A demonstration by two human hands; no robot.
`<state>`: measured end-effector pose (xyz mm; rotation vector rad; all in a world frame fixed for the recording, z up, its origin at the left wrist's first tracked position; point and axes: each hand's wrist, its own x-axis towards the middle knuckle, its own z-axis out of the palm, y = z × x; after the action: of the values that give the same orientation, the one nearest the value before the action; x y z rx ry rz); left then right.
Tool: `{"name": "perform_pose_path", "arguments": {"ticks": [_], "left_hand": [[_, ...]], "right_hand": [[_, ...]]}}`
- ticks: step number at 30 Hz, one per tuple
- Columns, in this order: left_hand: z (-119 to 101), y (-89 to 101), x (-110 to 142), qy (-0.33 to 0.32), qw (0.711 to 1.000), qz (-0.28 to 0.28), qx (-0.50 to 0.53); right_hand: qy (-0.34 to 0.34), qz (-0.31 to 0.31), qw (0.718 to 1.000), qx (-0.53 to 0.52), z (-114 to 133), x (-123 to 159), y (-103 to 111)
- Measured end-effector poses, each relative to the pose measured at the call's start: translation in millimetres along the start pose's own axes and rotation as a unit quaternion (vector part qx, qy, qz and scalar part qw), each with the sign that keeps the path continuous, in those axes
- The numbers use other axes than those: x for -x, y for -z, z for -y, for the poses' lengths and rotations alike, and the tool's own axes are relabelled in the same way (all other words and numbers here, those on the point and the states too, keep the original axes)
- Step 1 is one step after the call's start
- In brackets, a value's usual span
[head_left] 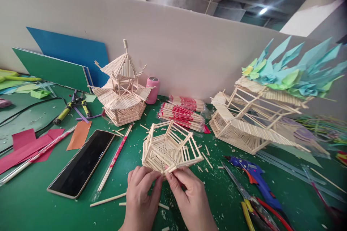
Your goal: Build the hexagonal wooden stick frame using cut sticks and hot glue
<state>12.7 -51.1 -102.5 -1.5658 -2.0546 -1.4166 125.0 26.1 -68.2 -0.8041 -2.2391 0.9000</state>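
Note:
A six-sided openwork frame (pixel 155 155) of pale round wooden sticks sits on the green table in front of me, its stick-lined floor showing inside. My left hand (pixel 142 193) is closed in a pinch at its nearest corner. Right beside it, my right hand (pixel 189 193) also pinches the frame there, thumb and forefinger pressed together; any small piece between the fingertips is hidden. A loose stick (pixel 108 199) lies left of my left hand, and cut bits are scattered around the frame.
Behind stand a tiered stick pagoda (pixel 123 97), a pink canister (pixel 153 90) and bundled sticks (pixel 181 115). A phone (pixel 82 162) lies left. To the right are a blue glue gun (pixel 257 178), pliers (pixel 252 211) and a stick model (pixel 244 130) topped with folded paper.

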Motion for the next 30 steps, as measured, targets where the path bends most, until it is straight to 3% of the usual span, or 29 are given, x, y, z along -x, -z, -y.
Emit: {"name": "perform_pose_path", "arguments": {"ticks": [14, 30], "left_hand": [[-9.0, 1.6, -8.6, -0.015, 0.999, -0.038, 0.006], [-9.1, 1.5, -9.2, -0.011, 0.999, -0.037, 0.006]], "right_hand": [[0.0, 0.001, 1.0, 0.001, -2.4, 1.6, -1.1], [0.004, -0.001, 1.0, 0.002, -0.8, 0.7, 0.4]]}}
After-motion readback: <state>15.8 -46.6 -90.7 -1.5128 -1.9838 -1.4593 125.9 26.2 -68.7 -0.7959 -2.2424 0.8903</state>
